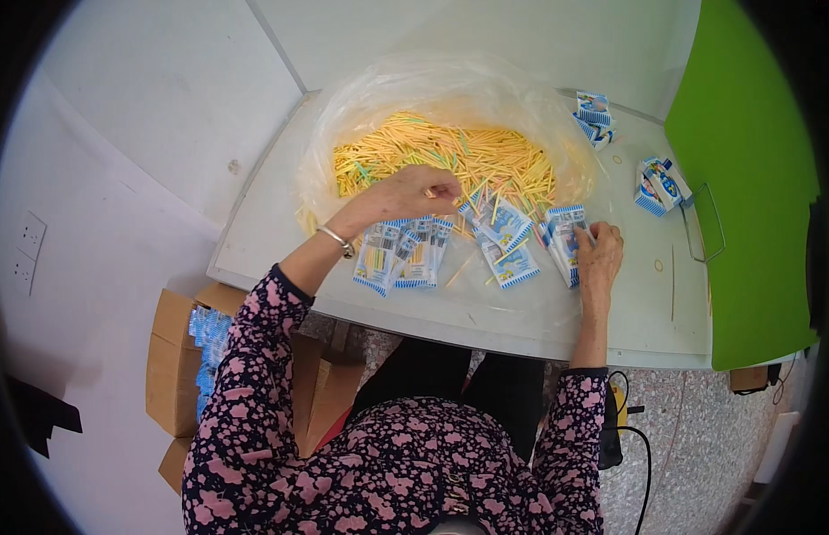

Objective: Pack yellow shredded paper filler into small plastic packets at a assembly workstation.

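A large clear plastic bag lies wide open on the table, heaped with thin yellow sticks, some green or pinkish. My left hand hovers over the near side of the heap, fingers curled together; whatever is in them cannot be made out. Below it lie several small blue-and-white packets with sticks showing through. More such packets overlap to the right, loose sticks on and around them. My right hand is closed at the edge of a small stack of packets, its thumb and fingertips on them.
A blue-and-white box stands at the right beside a green panel with a wire handle. Further packets lie at the back right corner. Below left, an open cardboard box holds blue packets. The white table ends close to my body.
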### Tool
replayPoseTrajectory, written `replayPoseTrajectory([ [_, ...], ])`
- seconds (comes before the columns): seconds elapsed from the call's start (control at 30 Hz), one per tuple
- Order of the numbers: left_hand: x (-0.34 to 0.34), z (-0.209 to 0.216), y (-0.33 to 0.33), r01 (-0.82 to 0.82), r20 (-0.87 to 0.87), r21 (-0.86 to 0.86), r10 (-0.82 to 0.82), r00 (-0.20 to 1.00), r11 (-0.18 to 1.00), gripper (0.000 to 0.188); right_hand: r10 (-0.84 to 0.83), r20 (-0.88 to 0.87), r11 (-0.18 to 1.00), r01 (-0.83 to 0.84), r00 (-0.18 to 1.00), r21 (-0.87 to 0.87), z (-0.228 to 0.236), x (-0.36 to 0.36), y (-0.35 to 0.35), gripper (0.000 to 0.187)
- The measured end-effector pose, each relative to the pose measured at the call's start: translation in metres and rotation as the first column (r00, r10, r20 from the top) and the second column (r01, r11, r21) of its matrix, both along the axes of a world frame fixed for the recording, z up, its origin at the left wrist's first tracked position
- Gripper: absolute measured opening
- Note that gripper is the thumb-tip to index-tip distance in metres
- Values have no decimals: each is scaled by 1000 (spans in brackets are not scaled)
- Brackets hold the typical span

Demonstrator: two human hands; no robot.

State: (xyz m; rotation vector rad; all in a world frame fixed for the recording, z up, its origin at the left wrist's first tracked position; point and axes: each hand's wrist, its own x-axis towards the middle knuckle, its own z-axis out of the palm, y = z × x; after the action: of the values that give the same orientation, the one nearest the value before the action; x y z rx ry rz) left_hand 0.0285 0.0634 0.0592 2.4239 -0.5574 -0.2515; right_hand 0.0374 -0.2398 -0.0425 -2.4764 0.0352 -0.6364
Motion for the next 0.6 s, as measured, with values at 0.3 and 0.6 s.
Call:
replayPoseTrajectory([
  [0.3,24,-23,-75,56,145,-260,-18,989,964,34,-7,335,998,30,942,-63,0,2,-1,7],
  [0.6,20,-20,-96,66,121,-300,-31,992,952,29,401,201,819,-448,894,357,32,-21,33,13],
])
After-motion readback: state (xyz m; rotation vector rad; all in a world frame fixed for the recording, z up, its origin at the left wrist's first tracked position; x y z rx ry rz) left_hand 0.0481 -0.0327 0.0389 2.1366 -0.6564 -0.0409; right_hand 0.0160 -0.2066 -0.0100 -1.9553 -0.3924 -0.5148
